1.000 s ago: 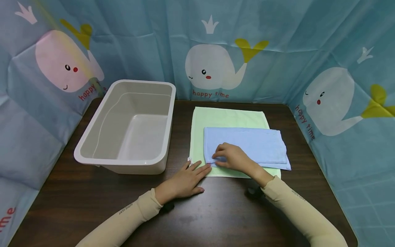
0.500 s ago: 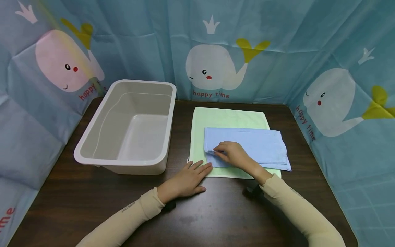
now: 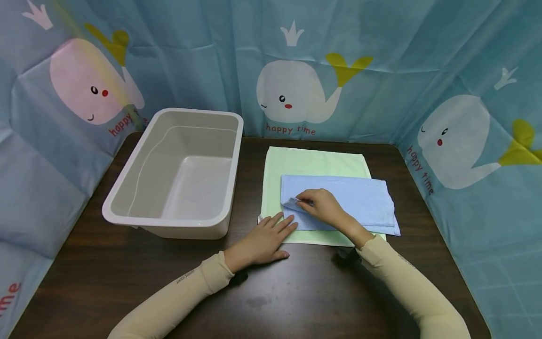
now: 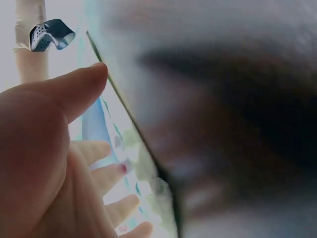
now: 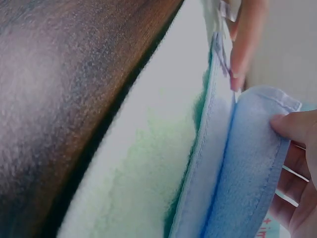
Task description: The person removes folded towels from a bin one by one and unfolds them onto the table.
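Observation:
A blue towel [image 3: 355,197], folded into a long strip, lies on a pale green towel [image 3: 313,162] in the head view. My right hand [image 3: 323,207] pinches the blue towel's near left corner between thumb and fingers. In the right wrist view that corner is raised, with the towel's upper layer peeled up from the layer below. My left hand [image 3: 266,239] rests with spread fingers on the left front part of the green towel. Its fingertips reach the blue towel's left edge. The left wrist view shows the left thumb and extended fingers [image 4: 106,178] from the palm side.
A large grey-white plastic basin [image 3: 169,222] stands left of the towels on the dark wooden table [image 3: 271,306]. Blue curtains [image 3: 381,94] printed with whales enclose the back and sides. A small white tag [image 3: 260,219] sits at the green towel's left edge.
My right hand has taken hold of the blue towel's near left corner and lifted it away from the front edge. My left hand has shifted slightly right and away, onto the blue towel's edge.

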A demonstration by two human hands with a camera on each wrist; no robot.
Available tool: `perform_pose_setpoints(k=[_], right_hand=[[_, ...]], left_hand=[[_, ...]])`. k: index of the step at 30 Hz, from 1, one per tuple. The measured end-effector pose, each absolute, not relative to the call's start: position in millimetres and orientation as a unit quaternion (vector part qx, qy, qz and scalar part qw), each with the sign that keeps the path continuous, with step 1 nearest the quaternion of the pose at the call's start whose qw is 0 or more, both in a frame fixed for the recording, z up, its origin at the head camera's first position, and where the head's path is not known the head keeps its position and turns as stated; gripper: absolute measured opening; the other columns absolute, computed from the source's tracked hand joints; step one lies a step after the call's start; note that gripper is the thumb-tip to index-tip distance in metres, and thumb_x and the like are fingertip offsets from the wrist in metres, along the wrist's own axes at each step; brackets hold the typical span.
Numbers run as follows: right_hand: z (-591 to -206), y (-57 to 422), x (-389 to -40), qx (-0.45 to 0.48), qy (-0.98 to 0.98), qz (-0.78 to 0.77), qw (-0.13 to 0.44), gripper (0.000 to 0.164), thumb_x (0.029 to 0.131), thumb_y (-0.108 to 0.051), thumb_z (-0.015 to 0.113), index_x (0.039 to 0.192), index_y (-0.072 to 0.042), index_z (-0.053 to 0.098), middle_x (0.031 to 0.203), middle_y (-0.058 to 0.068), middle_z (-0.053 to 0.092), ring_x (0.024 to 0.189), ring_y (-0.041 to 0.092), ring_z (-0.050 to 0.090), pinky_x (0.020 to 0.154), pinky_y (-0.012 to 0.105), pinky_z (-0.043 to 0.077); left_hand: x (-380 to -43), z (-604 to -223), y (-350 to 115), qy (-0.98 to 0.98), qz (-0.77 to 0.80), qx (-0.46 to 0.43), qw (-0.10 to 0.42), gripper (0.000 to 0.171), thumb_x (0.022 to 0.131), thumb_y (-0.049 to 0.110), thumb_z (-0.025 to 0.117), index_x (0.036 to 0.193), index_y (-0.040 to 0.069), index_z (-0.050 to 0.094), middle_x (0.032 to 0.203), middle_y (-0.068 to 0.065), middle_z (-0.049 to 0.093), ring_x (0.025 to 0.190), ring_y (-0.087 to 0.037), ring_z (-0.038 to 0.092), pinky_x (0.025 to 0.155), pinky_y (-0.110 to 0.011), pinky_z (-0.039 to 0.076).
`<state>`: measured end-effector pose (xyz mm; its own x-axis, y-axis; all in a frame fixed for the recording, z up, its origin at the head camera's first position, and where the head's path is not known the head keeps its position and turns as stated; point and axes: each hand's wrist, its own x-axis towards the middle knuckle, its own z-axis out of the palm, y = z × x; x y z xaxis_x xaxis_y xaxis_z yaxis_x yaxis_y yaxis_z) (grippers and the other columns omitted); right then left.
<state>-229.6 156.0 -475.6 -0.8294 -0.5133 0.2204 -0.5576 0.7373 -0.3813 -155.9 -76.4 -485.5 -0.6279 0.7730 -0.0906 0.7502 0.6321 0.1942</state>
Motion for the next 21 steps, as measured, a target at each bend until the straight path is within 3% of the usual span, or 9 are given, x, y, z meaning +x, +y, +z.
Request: perform_pose_setpoints(k=[4,11,21], right_hand=[[-476.2,156.9,-231.6,0.268,-0.936,0.227,0.039,0.018,0.092,-0.022,0.071,0.104,-0.011,0.077,0.095,0.003,0.078,0.082,0.012,0.071,0.075,0.035,0.058],[-473.8,159.1,-236.6,0.225,-0.945,0.233,0.046,0.019,0.093,-0.021,0.069,0.106,-0.010,0.075,0.086,0.003,0.076,0.071,0.011,0.064,0.066,0.031,0.052],[-473.1,163.2,-247.7,0.197,-0.943,0.267,0.028,0.023,0.094,-0.027,0.069,0.113,-0.015,0.071,0.082,0.002,0.075,0.072,0.011,0.067,0.070,0.033,0.054]], left_hand=[[-156.0,-485.0,-78.0,0.900,0.068,0.421,0.093,0.079,0.095,0.055,0.056,0.157,0.015,0.028,0.166,-0.004,0.025,0.153,-0.033,0.023,0.119,-0.051,0.032],[-154.8,-481.9,-79.9,0.902,0.072,0.413,0.102,0.077,0.096,0.053,0.055,0.157,0.015,0.028,0.164,-0.001,0.030,0.152,-0.031,0.027,0.119,-0.052,0.032],[-152.9,-491.2,-81.2,0.902,0.064,0.416,0.100,0.083,0.095,0.058,0.054,0.158,0.015,0.024,0.167,0.000,0.021,0.155,-0.030,0.020,0.121,-0.048,0.031]])
